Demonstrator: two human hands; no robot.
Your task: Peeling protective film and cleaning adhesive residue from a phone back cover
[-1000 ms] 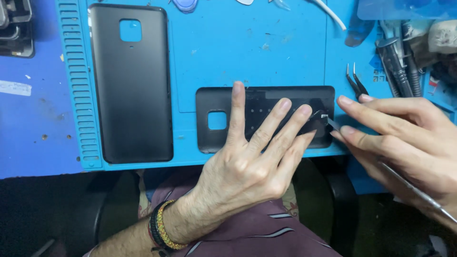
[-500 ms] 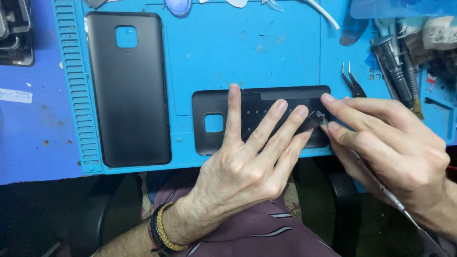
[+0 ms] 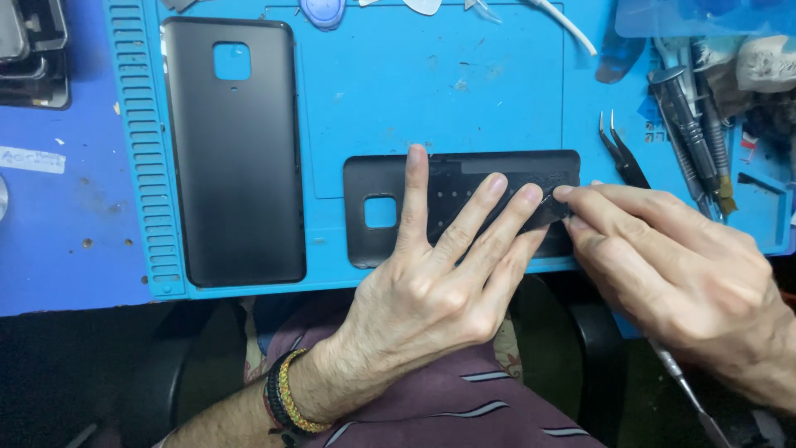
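Observation:
A black phone back cover (image 3: 377,182) lies inner side up near the front edge of the blue work mat (image 3: 431,91). My left hand (image 3: 435,286) presses flat on it with fingers spread. My right hand (image 3: 672,274) grips a thin metal tool (image 3: 684,390), its tip under the fingers at the cover's right end, where a dark strip (image 3: 551,211) lifts off the cover. A second black back cover (image 3: 236,149) lies outer side up on the left of the mat.
Black tweezers (image 3: 622,153) lie right of the cover. Screwdrivers and other tools (image 3: 692,124) crowd the right edge. Plastic picks (image 3: 323,10) and a white cable (image 3: 568,25) sit along the mat's far edge. Dark phone parts (image 3: 33,54) rest at far left.
My right hand has slid left along the cover's right end, and the tool tip has gone under the fingers. My left hand has stayed pressed on the cover.

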